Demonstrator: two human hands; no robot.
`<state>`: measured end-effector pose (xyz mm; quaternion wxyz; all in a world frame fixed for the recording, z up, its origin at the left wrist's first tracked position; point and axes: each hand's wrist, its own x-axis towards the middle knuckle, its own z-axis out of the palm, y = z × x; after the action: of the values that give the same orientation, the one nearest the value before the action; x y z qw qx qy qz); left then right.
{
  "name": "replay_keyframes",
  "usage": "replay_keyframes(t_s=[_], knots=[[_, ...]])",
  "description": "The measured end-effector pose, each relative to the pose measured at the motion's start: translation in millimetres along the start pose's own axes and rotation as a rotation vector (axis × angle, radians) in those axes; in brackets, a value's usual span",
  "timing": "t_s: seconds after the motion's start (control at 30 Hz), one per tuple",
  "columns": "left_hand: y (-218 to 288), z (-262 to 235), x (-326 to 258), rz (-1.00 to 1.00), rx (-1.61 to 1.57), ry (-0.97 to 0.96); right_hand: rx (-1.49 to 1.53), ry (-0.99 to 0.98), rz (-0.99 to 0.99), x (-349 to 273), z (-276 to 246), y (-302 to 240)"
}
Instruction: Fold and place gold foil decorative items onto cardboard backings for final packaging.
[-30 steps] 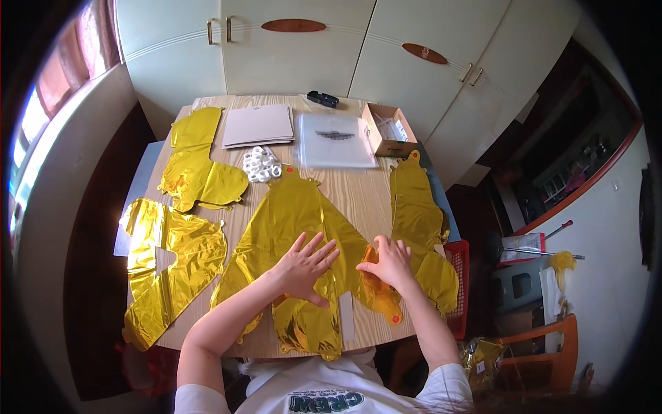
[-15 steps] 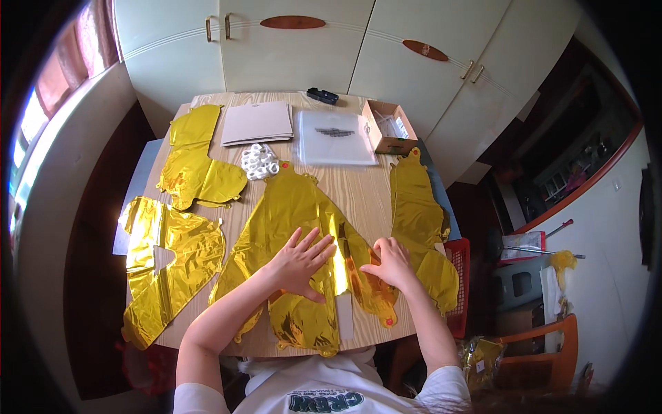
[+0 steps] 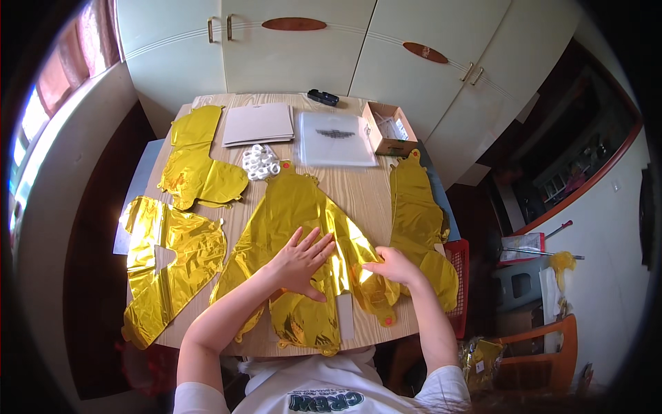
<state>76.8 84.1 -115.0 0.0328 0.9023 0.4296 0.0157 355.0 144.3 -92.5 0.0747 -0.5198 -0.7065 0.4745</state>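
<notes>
A flat gold foil balloon lies in front of me, wide at its near end, with a red dot on its far tip. My left hand is spread flat on its middle, fingers apart. Along the balloon's right side, my right hand has thumb and fingers closed on the foil edge. Below the hands, a pale strip of card shows from beneath the foil. More flat gold foil balloons surround it: an L-shaped one at the far left, one with a hole at the near left, another on the right.
Across the back of the wooden table are a stack of grey cards, white rolls, clear plastic bags, a black object and an open cardboard box. A red basket and orange chair stand right.
My right hand has shifted slightly down and turned, and the foil on the right has lifted and caught the light differently. My left hand stays in place.
</notes>
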Motion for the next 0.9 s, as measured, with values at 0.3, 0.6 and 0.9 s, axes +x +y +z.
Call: replay_keyframes(t_s=[0.3, 0.6, 0.9], knots=[[-0.9, 4.2, -1.4, -0.005, -0.002, 0.04, 0.435, -0.157, -0.108, -41.6, -13.3, -18.5], [-0.1, 6.6, -0.3, -0.033, -0.038, 0.029, 0.548, 0.134, -0.193, -24.8, 23.5, -36.6], [-2.1, 5.6, -0.8, -0.026, -0.029, 0.043, -0.107, 0.253, -0.249, -91.7, 45.6, 8.5]])
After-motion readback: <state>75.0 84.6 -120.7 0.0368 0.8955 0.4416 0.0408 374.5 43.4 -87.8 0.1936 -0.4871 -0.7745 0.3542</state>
